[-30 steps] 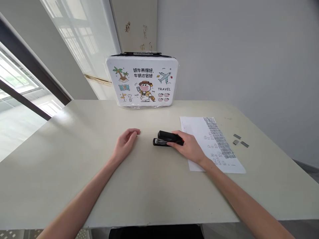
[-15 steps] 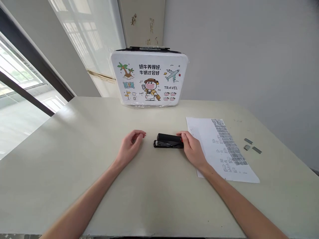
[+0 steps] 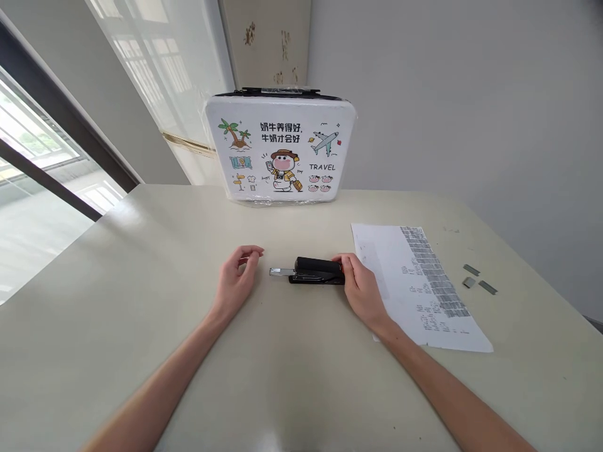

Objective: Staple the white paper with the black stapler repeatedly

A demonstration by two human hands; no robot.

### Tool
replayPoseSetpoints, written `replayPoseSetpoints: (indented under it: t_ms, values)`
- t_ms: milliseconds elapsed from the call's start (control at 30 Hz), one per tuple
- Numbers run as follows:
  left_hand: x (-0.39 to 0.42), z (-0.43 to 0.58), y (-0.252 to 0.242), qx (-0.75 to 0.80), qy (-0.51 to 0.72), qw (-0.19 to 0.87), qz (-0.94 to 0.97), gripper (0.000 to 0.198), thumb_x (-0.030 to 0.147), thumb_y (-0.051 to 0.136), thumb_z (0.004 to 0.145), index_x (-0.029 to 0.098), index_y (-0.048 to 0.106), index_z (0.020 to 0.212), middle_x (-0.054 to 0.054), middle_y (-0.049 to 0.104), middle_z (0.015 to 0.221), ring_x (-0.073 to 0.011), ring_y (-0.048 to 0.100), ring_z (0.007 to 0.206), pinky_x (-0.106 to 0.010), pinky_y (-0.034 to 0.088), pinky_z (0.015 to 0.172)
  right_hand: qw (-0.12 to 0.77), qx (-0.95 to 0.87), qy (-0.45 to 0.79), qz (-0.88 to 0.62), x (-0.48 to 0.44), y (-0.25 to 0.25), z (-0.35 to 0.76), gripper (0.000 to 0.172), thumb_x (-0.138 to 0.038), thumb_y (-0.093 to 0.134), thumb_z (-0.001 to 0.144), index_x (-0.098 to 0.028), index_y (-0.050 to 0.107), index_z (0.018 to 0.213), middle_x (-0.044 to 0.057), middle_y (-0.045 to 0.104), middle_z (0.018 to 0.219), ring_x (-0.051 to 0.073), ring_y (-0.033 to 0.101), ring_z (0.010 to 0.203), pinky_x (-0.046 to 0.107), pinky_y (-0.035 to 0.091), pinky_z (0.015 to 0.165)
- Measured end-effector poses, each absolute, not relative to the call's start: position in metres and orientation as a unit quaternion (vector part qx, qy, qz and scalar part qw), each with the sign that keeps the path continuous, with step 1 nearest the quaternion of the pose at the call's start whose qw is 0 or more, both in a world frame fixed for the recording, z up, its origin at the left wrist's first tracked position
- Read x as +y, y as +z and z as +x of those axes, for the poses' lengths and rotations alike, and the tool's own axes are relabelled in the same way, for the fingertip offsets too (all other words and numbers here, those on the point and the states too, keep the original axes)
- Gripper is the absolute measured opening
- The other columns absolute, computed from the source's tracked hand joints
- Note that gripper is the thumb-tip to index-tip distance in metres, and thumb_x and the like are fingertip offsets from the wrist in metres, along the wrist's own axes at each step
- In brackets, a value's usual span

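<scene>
A black stapler lies on the pale table, its metal staple tray sticking out to the left. My right hand grips the stapler's rear end, fingers closed around it. My left hand rests on the table a little left of the tray, fingers loosely curled and apart, holding nothing. A printed sheet of paper lies right of my right hand.
A white cartoon-printed case stands upright at the table's far edge. Three small strips of staples lie near the right edge. A window and a dark frame are on the left.
The stapler's metal tray has slid out to the left. My right hand has shifted to the stapler's rear end. My left hand has drawn slightly left.
</scene>
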State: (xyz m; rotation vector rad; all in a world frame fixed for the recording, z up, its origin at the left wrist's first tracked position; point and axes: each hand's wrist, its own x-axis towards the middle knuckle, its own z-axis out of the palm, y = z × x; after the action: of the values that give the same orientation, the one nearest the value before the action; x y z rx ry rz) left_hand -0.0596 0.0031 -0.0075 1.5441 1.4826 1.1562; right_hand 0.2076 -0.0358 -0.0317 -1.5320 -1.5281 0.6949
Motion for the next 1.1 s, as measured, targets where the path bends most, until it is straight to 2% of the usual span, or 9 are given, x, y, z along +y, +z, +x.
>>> replayPoseSetpoints:
  t_ms: [67,233,400,467,533,633,733,967,1100]
  values:
    - [0.002,-0.06,-0.007,0.566,0.444,0.356,0.597,0.028,0.046,0.055,0.1,0.022,0.069,0.105,-0.007,0.073,0.115,-0.0244,0.065,0.115,-0.035,0.048,0.1,0.398,-0.635,0.282,-0.599,-0.036,-0.029,0.209,0.047,-0.057,0.032,0.109,-0.026,0.067,0.109,0.006,0.075,0.104,0.026,0.07,0.096,0.043,0.056,0.088]
    - [0.0,-0.06,-0.005,0.531,0.45,0.397,0.598,0.034,0.052,0.054,0.102,0.022,0.067,0.111,-0.008,0.073,0.121,-0.0255,0.065,0.12,-0.041,0.047,0.11,0.353,-0.711,0.254,-0.552,-0.037,-0.027,0.211,0.035,-0.051,0.062,0.1,-0.029,0.062,0.127,0.007,0.073,0.119,0.028,0.069,0.107,0.044,0.06,0.085]
    - [0.001,-0.055,-0.007,0.463,0.493,0.547,0.494,0.037,0.054,0.059,0.101,0.021,0.067,0.115,-0.012,0.071,0.134,-0.0292,0.063,0.132,-0.046,0.045,0.116,0.381,-0.738,0.173,-0.529,-0.041,-0.03,0.209,0.018,-0.031,0.064,0.1,-0.029,0.062,0.118,0.005,0.075,0.106,0.026,0.071,0.09,0.041,0.061,0.072]
    - [0.001,-0.053,-0.008,0.425,0.505,0.621,0.424,0.038,0.053,0.059,0.1,0.019,0.068,0.114,-0.014,0.07,0.136,-0.0317,0.063,0.133,-0.05,0.045,0.118,0.421,-0.758,0.122,-0.483,-0.043,-0.029,0.207,0.023,-0.019,0.06,0.099,-0.029,0.062,0.12,0.007,0.074,0.109,0.026,0.071,0.099,0.042,0.062,0.076]
    - [0.001,-0.051,-0.01,0.401,0.485,0.686,0.365,0.042,0.053,0.056,0.1,0.017,0.07,0.115,-0.017,0.069,0.138,-0.0334,0.062,0.135,-0.053,0.044,0.12,0.457,-0.778,0.061,-0.427,-0.044,-0.027,0.204,0.035,-0.007,0.055,0.096,-0.029,0.061,0.123,0.007,0.074,0.114,0.027,0.069,0.113,0.044,0.062,0.084]
    - [-0.001,-0.05,-0.011,0.399,0.423,0.746,0.325,0.053,0.059,0.049,0.101,0.016,0.072,0.121,-0.017,0.068,0.14,-0.0347,0.059,0.138,-0.054,0.042,0.122,0.468,-0.803,-0.012,-0.37,-0.047,-0.022,0.199,0.046,0.002,0.053,0.094,-0.03,0.061,0.125,0.006,0.075,0.114,0.026,0.067,0.12,0.046,0.061,0.092]
    - [-0.004,-0.049,-0.01,0.398,0.397,0.759,0.327,0.057,0.061,0.045,0.101,0.016,0.072,0.122,-0.017,0.067,0.141,-0.036,0.058,0.139,-0.056,0.04,0.123,0.443,-0.824,-0.055,-0.349,-0.052,-0.018,0.194,0.041,-0.001,0.058,0.095,-0.031,0.064,0.122,0.005,0.077,0.116,0.024,0.069,0.119,0.042,0.059,0.092]
    - [-0.004,-0.048,-0.009,0.386,0.407,0.773,0.297,0.045,0.05,0.048,0.1,0.016,0.074,0.116,-0.017,0.069,0.137,-0.0359,0.059,0.138,-0.057,0.044,0.12,0.427,-0.829,-0.08,-0.352,-0.056,-0.015,0.191,0.036,-0.002,0.06,0.096,-0.031,0.067,0.118,0.003,0.079,0.117,0.022,0.071,0.116,0.038,0.052,0.085]
    - [-0.001,-0.05,-0.013,0.404,0.451,0.743,0.284,0.036,0.046,0.056,0.098,0.018,0.077,0.097,-0.014,0.071,0.132,-0.0329,0.065,0.129,-0.049,0.05,0.116,0.459,-0.805,-0.07,-0.37,-0.053,-0.016,0.192,0.04,-0.001,0.059,0.094,-0.033,0.066,0.117,0.003,0.078,0.114,0.024,0.071,0.113,0.041,0.056,0.086]
